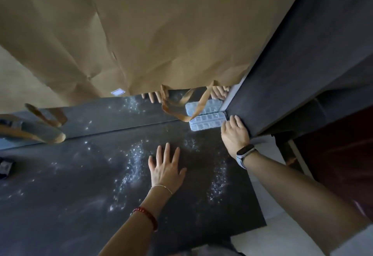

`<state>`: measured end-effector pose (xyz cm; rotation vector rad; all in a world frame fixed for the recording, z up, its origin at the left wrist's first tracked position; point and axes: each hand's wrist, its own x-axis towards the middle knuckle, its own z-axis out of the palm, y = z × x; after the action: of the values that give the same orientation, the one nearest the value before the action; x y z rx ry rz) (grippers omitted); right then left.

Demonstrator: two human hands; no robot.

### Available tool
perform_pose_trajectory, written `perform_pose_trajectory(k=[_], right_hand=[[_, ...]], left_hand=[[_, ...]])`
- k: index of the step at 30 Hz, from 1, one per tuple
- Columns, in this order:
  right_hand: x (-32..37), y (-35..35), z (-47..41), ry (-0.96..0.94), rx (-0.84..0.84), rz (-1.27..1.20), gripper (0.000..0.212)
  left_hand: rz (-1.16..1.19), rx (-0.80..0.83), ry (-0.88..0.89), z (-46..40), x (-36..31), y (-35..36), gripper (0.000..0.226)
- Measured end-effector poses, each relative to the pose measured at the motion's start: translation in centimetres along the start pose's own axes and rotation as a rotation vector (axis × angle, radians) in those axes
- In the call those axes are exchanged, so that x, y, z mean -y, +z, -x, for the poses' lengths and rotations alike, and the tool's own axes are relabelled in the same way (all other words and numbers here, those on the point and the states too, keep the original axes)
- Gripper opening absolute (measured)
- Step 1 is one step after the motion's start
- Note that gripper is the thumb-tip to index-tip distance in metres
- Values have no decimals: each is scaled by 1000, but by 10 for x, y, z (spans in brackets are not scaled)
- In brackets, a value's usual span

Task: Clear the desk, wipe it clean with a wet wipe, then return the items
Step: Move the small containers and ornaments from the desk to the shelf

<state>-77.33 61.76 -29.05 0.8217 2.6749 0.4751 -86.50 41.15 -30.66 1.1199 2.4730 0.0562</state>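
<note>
The dark desk top [84, 185] shows wet glistening streaks. My left hand [166, 169] lies flat on it near the middle, fingers spread, holding nothing. A clear plastic compartment box [205, 123] sits at the back right corner against a mirror, which reflects it. My right hand [235, 135] rests at the box's right end, beside the dark cabinet side; its fingers are extended and the thumb touches the box's edge. No wet wipe is in view.
Large brown paper bags [153, 33] hang over the mirror [113, 114], and their handles [181, 107] dangle in front of the box. A dark cabinet side [292, 63] borders the desk on the right. A small black object [6, 167] sits at the left edge.
</note>
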Motion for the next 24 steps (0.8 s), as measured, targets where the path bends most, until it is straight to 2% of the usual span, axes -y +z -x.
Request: perform_pose_trajectory(k=[3, 7, 9, 12, 16, 21, 23, 24], right_hand=[[0, -10, 7, 1, -42, -12, 32], [4, -23, 22, -16, -112, -182, 12], [9, -30, 32, 17, -74, -374, 27], [13, -33, 49, 82, 20, -593, 14], [15, -26, 64, 129, 56, -650, 28], [2, -19, 78, 162, 71, -691, 33], [-3, -16, 81, 170, 65, -713, 34], [-4, -14, 82, 173, 56, -725, 35]], left_hand=[[-15, -41, 21, -1, 1, 3, 66], [25, -80, 20, -5, -1, 2, 62], [24, -134, 50, -13, -4, -2, 60], [13, -154, 147, -30, -23, -15, 62], [-77, -82, 267, -61, -55, -22, 68], [-169, -26, 243, -75, -70, -13, 67], [-164, -94, 258, -69, -67, -7, 63], [-152, -178, 283, -64, -66, -6, 58]])
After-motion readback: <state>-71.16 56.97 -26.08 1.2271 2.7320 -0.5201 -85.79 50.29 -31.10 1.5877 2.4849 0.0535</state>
